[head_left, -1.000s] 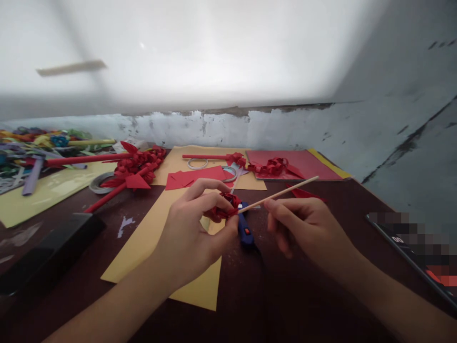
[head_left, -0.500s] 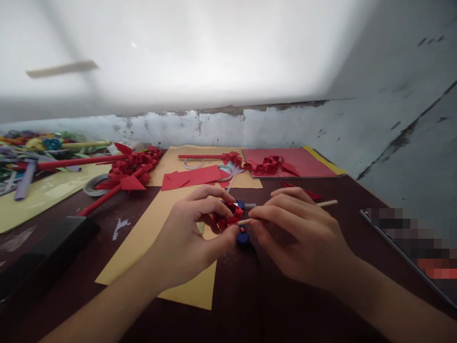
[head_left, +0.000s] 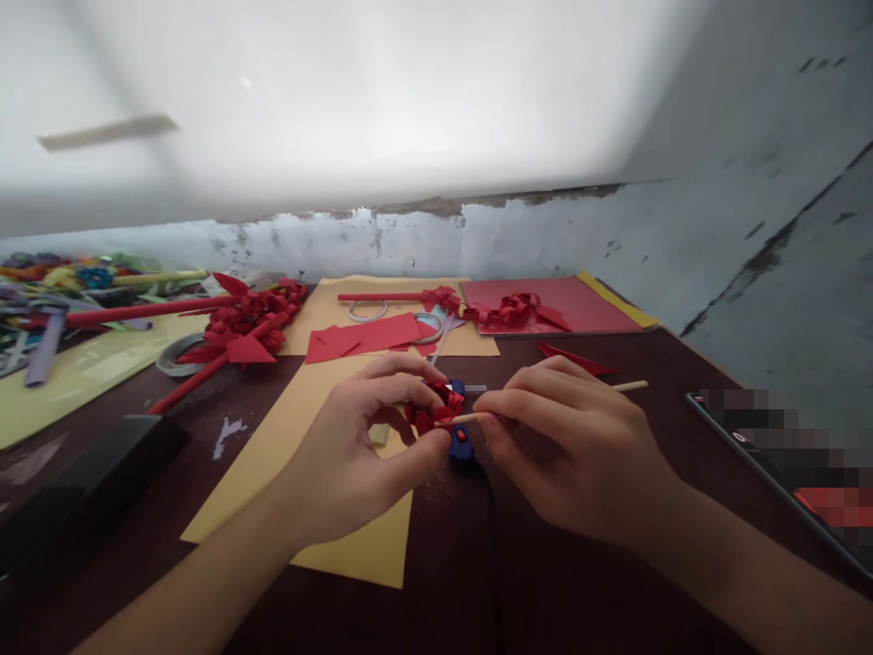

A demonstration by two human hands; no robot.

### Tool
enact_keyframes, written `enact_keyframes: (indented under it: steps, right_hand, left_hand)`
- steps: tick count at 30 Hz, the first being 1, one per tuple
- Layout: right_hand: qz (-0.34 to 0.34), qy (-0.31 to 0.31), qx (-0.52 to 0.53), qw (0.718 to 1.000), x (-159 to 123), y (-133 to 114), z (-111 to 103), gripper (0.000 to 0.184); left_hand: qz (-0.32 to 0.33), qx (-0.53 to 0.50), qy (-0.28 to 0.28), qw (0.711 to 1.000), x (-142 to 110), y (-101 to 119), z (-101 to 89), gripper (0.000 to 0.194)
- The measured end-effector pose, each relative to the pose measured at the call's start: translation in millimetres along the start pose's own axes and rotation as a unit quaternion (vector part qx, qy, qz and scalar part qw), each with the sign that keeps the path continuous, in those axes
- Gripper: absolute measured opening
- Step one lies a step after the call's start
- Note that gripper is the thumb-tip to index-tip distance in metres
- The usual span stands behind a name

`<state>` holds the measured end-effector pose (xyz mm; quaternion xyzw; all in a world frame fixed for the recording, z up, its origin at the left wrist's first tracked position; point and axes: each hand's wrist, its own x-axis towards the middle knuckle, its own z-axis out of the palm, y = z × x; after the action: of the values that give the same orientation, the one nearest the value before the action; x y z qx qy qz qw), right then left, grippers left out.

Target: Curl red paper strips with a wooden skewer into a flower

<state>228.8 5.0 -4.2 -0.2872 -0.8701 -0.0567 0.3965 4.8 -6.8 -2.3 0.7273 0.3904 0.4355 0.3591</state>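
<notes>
Far to the left of a blue plastic glue gun point(head_left: 462, 448) with a red switch, a long black box-shaped object point(head_left: 95, 496) lay on the dark brown tabletop point(head_left: 573, 591). Left of the glue gun and farther back was a cluster of red curled-paper flowers point(head_left: 245, 327) with rolled red stems. A flat yellow-orange paper sheet point(head_left: 252, 482) lay left of the glue gun, partly beneath the left hand point(head_left: 347, 455). That hand's fingers were curved and parted from the thumb only by a small looped piece of red paper point(head_left: 423, 418), which they gripped just left of the glue gun, hiding part of it. A thin, pale wooden stick point(head_left: 465, 419) ran rightward from this piece, passing above the glue gun; its left tip appeared to touch the paper near the thumb. Right of the glue gun, the right hand point(head_left: 579, 437) had its fingers pinched nearly together on the stick, whose other end poked out past the knuckles. Well to the right of the glue gun lay a dark, flat phone-like device point(head_left: 723, 428), its screen pixelated.
</notes>
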Motion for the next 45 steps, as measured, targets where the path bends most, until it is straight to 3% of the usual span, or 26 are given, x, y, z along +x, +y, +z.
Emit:
enact_keyframes:
  steps: [19,31,45]
  right_hand:
    - [-0.073,0.033,-0.05,0.996,0.7,1.2,0.4,0.014]
    - [-0.066,0.018,-0.062,0.996,-4.2,3.0,4.7,0.014]
    - [-0.062,0.005,-0.074,0.995,-7.4,2.1,2.1,0.014]
  left_hand:
    - [-0.021,0.001,0.014,1.0,2.8,1.7,0.7,0.017]
    - [-0.081,-0.067,0.011,0.994,3.5,-4.2,1.5,0.009]
    - [-0.084,-0.079,0.015,0.993,3.4,-7.1,0.8,0.007]
